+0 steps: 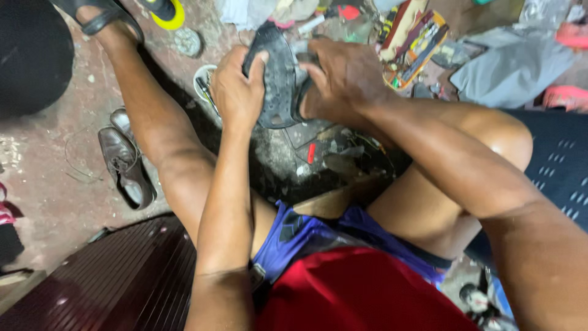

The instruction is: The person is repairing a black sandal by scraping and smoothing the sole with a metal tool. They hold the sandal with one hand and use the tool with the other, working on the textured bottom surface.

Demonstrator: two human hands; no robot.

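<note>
Toward the left of the frame, a pair of brown leather shoes (127, 160) lies on the stained floor (49, 184). Just above centre, the left hand (236, 89) curls around the left edge of a black shoe sole (277, 73), thumb pressed on its face. The right hand (343, 76) closes on the sole's right side, fingers tucked behind it. Further right, at the top of the frame, long flat red and yellow packages (413, 40) lie among scraps, beside a grey cloth (514, 64).
</note>
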